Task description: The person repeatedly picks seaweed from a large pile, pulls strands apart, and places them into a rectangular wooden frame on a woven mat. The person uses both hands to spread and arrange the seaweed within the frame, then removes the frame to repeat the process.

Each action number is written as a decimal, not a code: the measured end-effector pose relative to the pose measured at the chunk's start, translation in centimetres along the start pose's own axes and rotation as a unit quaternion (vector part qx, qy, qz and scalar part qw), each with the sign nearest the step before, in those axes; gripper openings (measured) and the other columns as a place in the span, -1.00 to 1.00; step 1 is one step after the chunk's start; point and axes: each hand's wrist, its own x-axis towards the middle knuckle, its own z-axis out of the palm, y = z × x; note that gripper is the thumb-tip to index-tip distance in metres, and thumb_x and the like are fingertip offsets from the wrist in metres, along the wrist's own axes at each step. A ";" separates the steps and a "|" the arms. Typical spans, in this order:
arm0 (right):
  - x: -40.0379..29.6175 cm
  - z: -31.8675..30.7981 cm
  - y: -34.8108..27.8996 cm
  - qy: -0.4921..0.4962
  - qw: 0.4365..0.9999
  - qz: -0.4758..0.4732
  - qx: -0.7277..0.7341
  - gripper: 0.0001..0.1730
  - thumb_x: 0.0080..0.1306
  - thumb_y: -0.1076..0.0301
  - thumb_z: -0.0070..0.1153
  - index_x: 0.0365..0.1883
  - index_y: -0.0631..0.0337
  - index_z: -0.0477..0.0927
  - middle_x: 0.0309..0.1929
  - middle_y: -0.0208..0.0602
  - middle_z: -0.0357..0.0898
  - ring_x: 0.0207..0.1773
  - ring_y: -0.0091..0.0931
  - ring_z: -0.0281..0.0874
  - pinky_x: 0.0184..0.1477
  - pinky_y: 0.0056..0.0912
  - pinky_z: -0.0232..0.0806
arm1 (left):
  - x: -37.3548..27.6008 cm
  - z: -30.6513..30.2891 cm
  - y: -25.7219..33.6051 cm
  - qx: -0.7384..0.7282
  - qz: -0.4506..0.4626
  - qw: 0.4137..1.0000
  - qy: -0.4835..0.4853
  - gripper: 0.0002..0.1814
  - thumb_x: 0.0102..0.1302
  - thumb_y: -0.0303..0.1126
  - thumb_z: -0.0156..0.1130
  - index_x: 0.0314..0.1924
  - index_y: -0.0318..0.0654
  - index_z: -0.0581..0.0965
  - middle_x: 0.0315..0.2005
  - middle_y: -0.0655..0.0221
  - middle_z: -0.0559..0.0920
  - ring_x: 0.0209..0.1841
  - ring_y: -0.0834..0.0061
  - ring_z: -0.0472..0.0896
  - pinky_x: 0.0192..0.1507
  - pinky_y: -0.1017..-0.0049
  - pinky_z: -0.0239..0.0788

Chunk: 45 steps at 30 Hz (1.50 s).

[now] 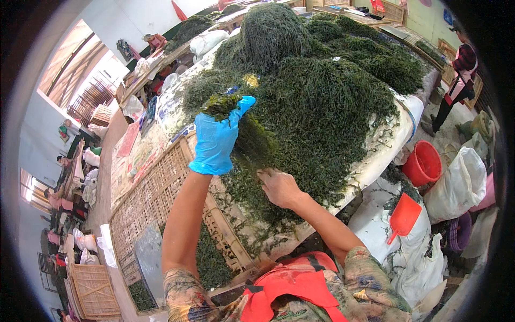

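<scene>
My left hand, in a thin blue glove, is raised over the table and grips a clump of green seaweed. More seaweed hangs down beside the glove toward my bare right hand. The fingertips of my right hand touch the lower end of that hanging bunch; whether they pinch it cannot be told. Under and beyond both hands lies a large dark green heap of seaweed on a white-covered table. A woven bamboo tray rests at the left.
A red bucket, a red dustpan, white sacks and a purple basket stand or lie at the right. A grey sheet leans over the tray's near end. A person stands at the upper right; others are farther left.
</scene>
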 end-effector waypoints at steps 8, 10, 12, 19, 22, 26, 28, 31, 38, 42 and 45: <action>2.7 -7.6 -4.9 0.160 0.985 -0.045 0.041 -0.73 0.25 0.36 0.19 -0.10 0.23 0.58 -0.14 -0.15 0.52 -0.15 -0.19 0.58 -0.21 -0.12 0.49 | -0.8 -1.1 1.4 0.077 0.016 0.997 -0.007 -0.79 0.33 -0.59 0.18 -0.10 -0.31 0.71 -0.14 0.33 0.75 -0.11 0.53 0.71 -0.05 0.42 0.53; 3.4 -4.9 -3.8 0.092 0.996 -0.012 -0.010 -0.63 0.25 0.36 0.17 0.04 0.20 0.55 -0.09 -0.11 0.55 -0.06 -0.13 0.56 -0.10 -0.06 0.48 | -0.7 -1.0 1.6 0.056 0.021 0.998 -0.009 -0.76 0.32 -0.63 0.15 -0.06 -0.36 0.68 -0.12 0.27 0.74 -0.08 0.49 0.70 -0.02 0.42 0.54; 2.4 -2.3 -1.8 0.067 0.998 -0.004 0.015 -0.62 0.27 0.33 0.16 0.05 0.19 0.55 -0.05 -0.10 0.55 -0.02 -0.13 0.54 -0.07 -0.04 0.47 | -0.3 -1.0 1.5 0.015 0.025 0.999 -0.018 -0.73 0.32 -0.66 0.10 -0.02 -0.43 0.64 -0.10 0.19 0.73 -0.05 0.42 0.70 0.02 0.41 0.55; -1.8 -2.0 1.9 -0.320 0.946 0.008 0.057 -0.66 0.21 0.20 0.22 -0.06 0.09 0.70 -0.10 -0.15 0.68 0.02 -0.16 0.60 0.02 -0.06 0.47 | -0.4 -3.0 4.1 -0.006 0.025 0.998 -0.049 -0.61 0.38 -0.69 -0.06 0.20 -0.55 0.39 0.14 -0.14 0.54 0.16 0.16 0.60 0.18 0.35 0.51; -1.3 -6.7 2.1 -0.272 0.962 0.019 0.002 -0.71 0.20 0.18 0.22 -0.16 0.06 0.74 -0.20 -0.16 0.71 -0.09 -0.17 0.66 0.02 -0.12 0.48 | 0.1 -3.3 5.6 -0.159 -0.021 0.987 -0.020 -0.59 0.38 -0.60 0.07 0.23 -0.44 0.43 0.01 0.06 0.64 0.05 0.30 0.65 0.14 0.37 0.51; 1.4 -11.1 6.8 -0.135 0.958 0.064 0.247 -0.66 0.19 0.11 0.28 -0.22 0.17 0.76 -0.22 -0.14 0.74 -0.22 -0.31 0.71 -0.08 -0.19 0.51 | 0.8 -3.9 8.3 0.061 0.092 0.993 0.030 -0.71 0.38 -0.49 0.17 0.07 -0.38 0.61 -0.04 0.23 0.70 -0.04 0.42 0.68 0.08 0.38 0.51; 3.2 -13.6 7.5 -0.124 0.980 0.114 -0.101 -0.70 0.18 0.14 0.25 -0.30 0.19 0.76 -0.26 -0.12 0.73 -0.26 -0.28 0.70 -0.13 -0.16 0.50 | 1.4 -4.3 9.5 0.056 0.113 0.991 0.034 -0.71 0.39 -0.48 0.17 0.07 -0.38 0.61 -0.03 0.24 0.69 -0.03 0.43 0.67 0.09 0.38 0.51; 4.8 -15.5 10.6 -0.069 0.974 0.152 0.151 -0.72 0.08 0.17 0.36 -0.40 0.22 0.75 -0.47 -0.29 0.70 -0.44 -0.48 0.61 -0.27 -0.28 0.46 | 2.4 -5.0 10.6 0.031 0.121 0.992 0.035 -0.71 0.39 -0.46 0.16 0.07 -0.37 0.62 -0.03 0.25 0.69 -0.02 0.43 0.67 0.10 0.38 0.50; 7.1 -16.5 12.5 -0.052 0.977 0.204 0.030 -0.54 0.17 0.13 0.32 -0.09 0.31 0.70 -0.18 -0.21 0.73 -0.09 -0.43 0.69 0.01 -0.25 0.48 | 3.9 -6.3 11.1 0.002 0.092 0.995 0.030 -0.70 0.40 -0.42 0.15 0.07 -0.35 0.62 -0.01 0.27 0.69 0.00 0.45 0.65 0.12 0.39 0.48; 8.0 -18.4 2.2 -0.035 0.870 -0.019 0.492 0.06 0.15 -0.26 0.33 0.40 0.32 0.30 0.35 0.00 0.40 0.38 -0.24 0.38 0.40 -0.19 0.19 | 3.7 -6.2 9.3 -0.003 0.058 0.998 0.024 -0.69 0.41 -0.39 0.15 0.08 -0.34 0.63 0.00 0.28 0.68 0.01 0.45 0.65 0.13 0.39 0.46; 7.6 -16.1 -2.5 -0.030 0.822 -0.109 0.557 0.24 0.08 -0.38 0.32 0.47 0.34 0.16 0.40 -0.08 0.34 0.41 -0.25 0.30 0.45 -0.25 0.10 | 3.8 -5.6 8.7 -0.018 0.043 0.999 0.014 -0.69 0.42 -0.38 0.14 0.08 -0.34 0.63 0.01 0.29 0.68 0.02 0.46 0.64 0.14 0.40 0.46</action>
